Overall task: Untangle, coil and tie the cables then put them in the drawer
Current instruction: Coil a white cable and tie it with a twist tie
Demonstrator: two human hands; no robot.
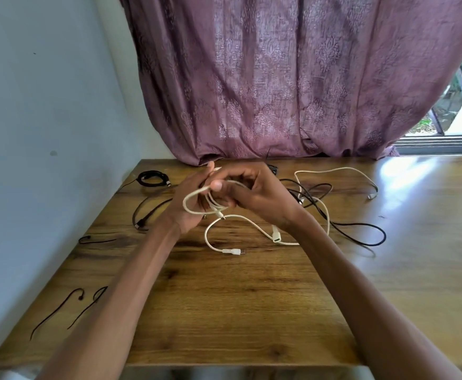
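Head view: both hands raised, fingers curled around white cable loops

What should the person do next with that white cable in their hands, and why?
Probably wind one more loop: the left hand holds a few turns of the white cable, and the right hand pinches the strand beside it. The cable's tail seems to trail loose on the table, so the coil looks unfinished and not ready to tie.

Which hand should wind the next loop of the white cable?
Probably the right hand: it pinches the free thin white cable, while the left hand already holds the loops.
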